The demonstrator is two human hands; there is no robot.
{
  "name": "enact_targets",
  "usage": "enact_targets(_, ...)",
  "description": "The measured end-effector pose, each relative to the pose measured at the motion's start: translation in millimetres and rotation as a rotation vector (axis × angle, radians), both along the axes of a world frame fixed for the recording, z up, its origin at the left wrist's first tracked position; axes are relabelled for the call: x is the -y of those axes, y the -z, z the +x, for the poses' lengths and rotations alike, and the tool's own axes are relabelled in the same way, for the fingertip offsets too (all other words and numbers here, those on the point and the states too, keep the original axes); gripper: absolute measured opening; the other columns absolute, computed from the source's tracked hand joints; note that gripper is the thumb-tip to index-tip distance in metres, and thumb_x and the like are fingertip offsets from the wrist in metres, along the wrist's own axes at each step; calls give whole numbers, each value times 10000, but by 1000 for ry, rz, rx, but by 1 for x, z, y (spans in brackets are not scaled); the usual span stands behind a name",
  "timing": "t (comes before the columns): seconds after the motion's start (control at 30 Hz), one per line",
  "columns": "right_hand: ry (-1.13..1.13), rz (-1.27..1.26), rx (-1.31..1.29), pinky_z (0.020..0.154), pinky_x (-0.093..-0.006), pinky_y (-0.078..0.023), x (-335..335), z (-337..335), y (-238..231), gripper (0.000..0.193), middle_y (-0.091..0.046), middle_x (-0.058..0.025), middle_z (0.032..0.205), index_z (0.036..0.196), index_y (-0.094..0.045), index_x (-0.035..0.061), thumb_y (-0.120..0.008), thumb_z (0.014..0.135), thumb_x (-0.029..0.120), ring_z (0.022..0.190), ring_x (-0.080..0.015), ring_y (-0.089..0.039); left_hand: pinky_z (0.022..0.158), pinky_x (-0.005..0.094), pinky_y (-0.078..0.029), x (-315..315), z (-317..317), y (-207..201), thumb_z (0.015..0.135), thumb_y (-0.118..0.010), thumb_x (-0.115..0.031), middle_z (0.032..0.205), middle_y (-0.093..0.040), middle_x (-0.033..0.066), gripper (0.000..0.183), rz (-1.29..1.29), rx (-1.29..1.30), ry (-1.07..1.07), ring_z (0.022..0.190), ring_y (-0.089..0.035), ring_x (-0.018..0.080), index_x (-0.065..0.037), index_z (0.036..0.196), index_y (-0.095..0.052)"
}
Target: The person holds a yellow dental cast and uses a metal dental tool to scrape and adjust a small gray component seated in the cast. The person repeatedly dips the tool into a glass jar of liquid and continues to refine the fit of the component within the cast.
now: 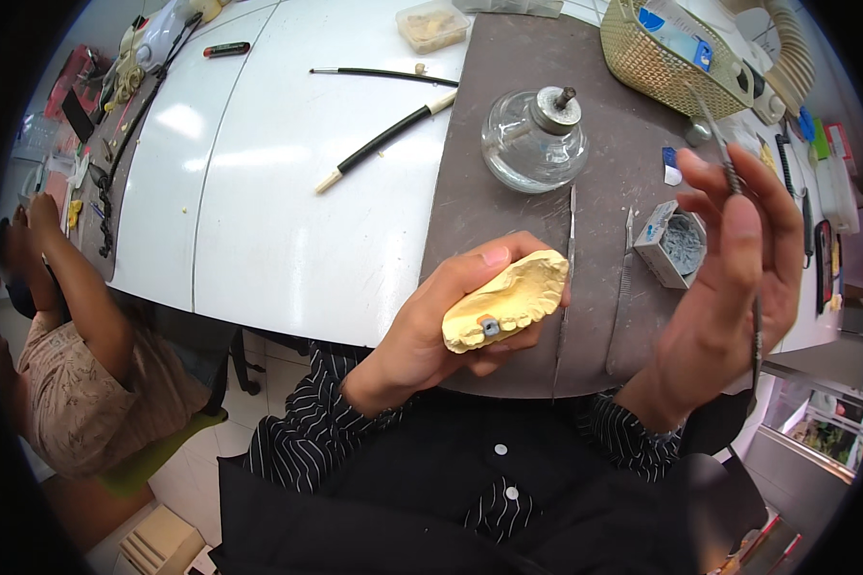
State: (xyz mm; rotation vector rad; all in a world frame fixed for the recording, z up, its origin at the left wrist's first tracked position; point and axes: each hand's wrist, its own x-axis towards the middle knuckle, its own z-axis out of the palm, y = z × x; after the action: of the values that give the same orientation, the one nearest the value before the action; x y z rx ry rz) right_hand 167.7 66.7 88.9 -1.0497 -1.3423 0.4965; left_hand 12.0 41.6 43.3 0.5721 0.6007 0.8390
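Note:
My left hand [417, 331] is closed around a yellow plaster dental model [523, 287], the thumb on its upper edge and the fingers behind it. One tooth of the model carries a small grey cap [491, 328] with a hollow, and orange shows beside it. Raised at the right, my right hand [729, 278] pinches a thin metal dental hand tool [711, 125] with a textured grip; its tip points up and away. Between the two hands, a small open box [681, 244] of grey shavings or pieces lies on the brown mat [489, 57].
Beyond the model stands a glass spirit lamp [534, 144]. Two slim metal instruments [571, 230] lie nearby. Black-handled brushes [384, 144], a plastic tub [432, 26] and a woven basket [633, 57] are farther off. Another person [96, 355] sits at the left.

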Motion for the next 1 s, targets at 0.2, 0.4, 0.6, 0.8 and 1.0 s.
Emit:
enact_targets(0.2,-116,-165,-87,796,-329,-478,35,16,-3,308,-605,-153,872,1082,-489,-79,-492,841,113,902,-263,-600,323,188,-204,-2,1,1,897,-259,-430,500,-367,-6,463,33,27,20,377,-269,43,-10,923,-454)
enact_targets(0.4,-559,-254,-88,820,-366,-484,57,15,6,249,-591,-160,846,964,-515,-31,-558,725,-83,899,-292,-605,352,190,-224,2,-1,3,887,-286,-412,548,-395,-5,439,14,-18,-42,413,-302,41,-11,922,-460)
enact_targets(0.6,-627,-200,365,902,-432,-425,63,1,0,169,-545,-127,713,937,-437,-23,-475,774,-43,927,-358,-593,383,178,-232,5,4,6,875,-304,-402,605,-426,-5,426,78,-58,-154,435,-321,36,-12,927,-468)
enact_targets(0.8,-613,-192,348,904,-447,-421,65,-6,3,169,-540,-138,725,925,-430,-37,-471,761,-49,917,-355,-599,395,179,-273,7,2,10,872,-313,-415,698,-474,29,444,115,-52,-189,464,-369,38,-3,939,-466)
enact_targets(1.0,-589,-186,408,881,-445,-439,65,-6,-1,162,-537,-146,716,906,-424,-44,-475,753,-52,874,-347,-614,408,176,-307,5,5,8,873,-317,-424,757,-491,48,456,140,-51,-177,503,-405,44,1,947,-465)
